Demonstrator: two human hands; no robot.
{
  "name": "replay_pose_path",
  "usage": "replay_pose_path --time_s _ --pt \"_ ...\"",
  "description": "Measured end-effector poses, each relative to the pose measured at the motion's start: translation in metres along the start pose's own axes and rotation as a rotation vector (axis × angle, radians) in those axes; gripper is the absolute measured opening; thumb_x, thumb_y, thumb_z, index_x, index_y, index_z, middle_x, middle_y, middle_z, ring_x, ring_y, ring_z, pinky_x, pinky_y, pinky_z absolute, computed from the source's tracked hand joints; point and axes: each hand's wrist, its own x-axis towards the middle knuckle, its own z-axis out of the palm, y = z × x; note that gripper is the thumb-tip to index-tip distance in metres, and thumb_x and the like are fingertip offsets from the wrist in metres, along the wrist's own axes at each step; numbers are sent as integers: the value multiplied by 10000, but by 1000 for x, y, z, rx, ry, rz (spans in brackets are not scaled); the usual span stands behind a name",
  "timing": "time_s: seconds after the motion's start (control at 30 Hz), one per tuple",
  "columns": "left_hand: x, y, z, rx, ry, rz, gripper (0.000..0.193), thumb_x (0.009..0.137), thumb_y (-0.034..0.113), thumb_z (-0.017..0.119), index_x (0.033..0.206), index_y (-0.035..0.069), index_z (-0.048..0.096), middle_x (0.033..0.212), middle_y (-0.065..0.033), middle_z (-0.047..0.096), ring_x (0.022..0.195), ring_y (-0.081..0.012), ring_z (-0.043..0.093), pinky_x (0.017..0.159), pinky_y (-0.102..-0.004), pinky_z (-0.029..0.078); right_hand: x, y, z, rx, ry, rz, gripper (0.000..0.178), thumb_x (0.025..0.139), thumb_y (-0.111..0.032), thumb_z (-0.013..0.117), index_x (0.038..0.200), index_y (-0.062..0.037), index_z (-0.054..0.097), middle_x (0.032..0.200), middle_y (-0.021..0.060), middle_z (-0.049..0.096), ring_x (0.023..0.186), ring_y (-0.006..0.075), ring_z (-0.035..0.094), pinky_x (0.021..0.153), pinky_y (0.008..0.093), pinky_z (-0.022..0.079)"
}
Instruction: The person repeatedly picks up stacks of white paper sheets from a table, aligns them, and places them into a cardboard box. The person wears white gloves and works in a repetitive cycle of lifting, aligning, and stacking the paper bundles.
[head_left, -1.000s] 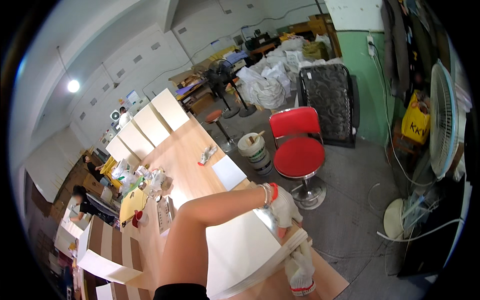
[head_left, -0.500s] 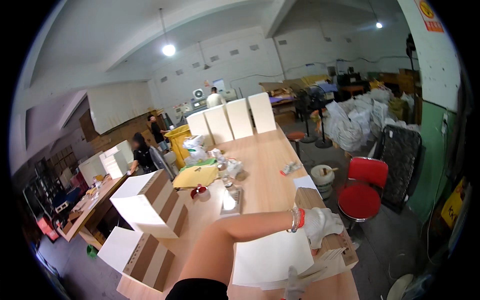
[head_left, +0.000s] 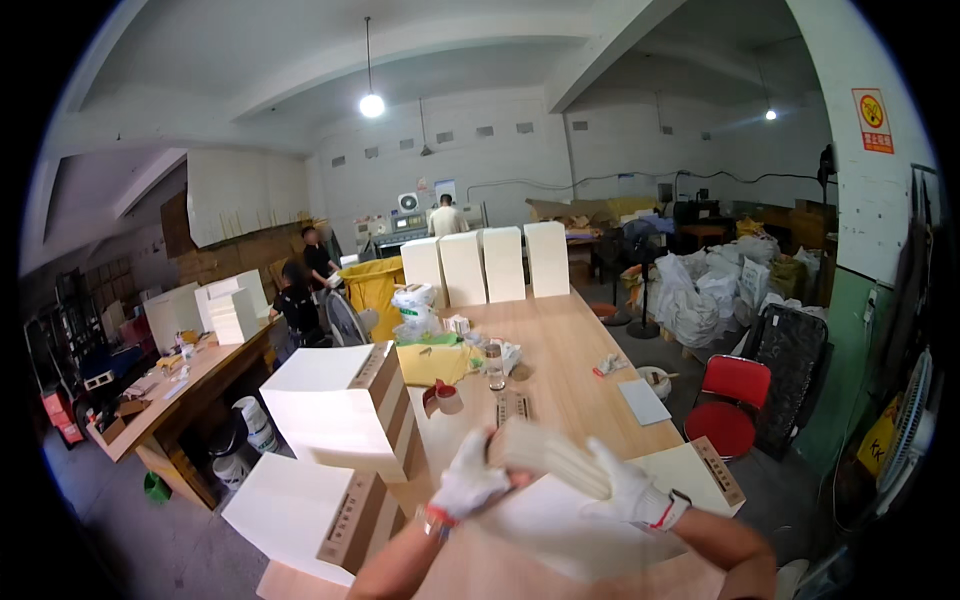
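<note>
My left hand and my right hand, both in white gloves, grip a stack of booklets from its two ends. The stack is held tilted above the table and blurred by motion, showing cream page edges. Beneath it lie large white sheets, partly hidden by my hands. Just right of my right hand is a pale pile with a brown printed strip along its edge. To my left stand two blocks of white books with brown spines, a taller block and a lower block.
On the wooden table are a glass jar, a tape roll, yellow paper and a white card. Tall white stacks line its far end. A red chair stands right. Other people work beyond.
My left hand has come back from the brown-edged pile at the right, carrying the stack left. My right hand has risen from the sheets and now holds its other end. The head view has shifted.
</note>
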Motion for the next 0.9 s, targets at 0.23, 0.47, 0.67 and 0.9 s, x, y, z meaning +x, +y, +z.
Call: replay_pose_path --time_s 0.23,0.47,0.67,0.9 --pt "-167 -79 8 -721 279 -424 318 878 101 488 1157 -31 411 971 -118 559 673 -147 530 582 -263 487 24 -120 37 -261 -816 133 999 716 -447 663 1424 -43 87 1241 272 467 1034 372 543 884 391 426" --pt "-247 -127 10 -775 353 -439 420 842 174 558 1176 -22 394 931 -116 562 736 -202 556 647 -308 518 -19 -120 101 -42 -580 -102 561 708 -381 681 1104 -3 555 920 173 632 863 333 606 784 423 473" --pt "-272 -141 6 -747 292 -536 453 824 174 579 1189 -15 387 961 -121 551 772 -209 547 669 -317 511 -82 -59 42 -336 -670 -151 768 741 -494 644 1281 -10 392 1049 227 559 948 379 546 806 411 444" --pt "-274 -151 -10 -673 187 -586 494 802 173 603 1204 -7 379 996 -128 538 815 -216 537 695 -326 504 -143 -3 6 229 -260 -38 882 629 -500 767 1244 13 397 1117 195 535 1061 302 510 878 381 426"
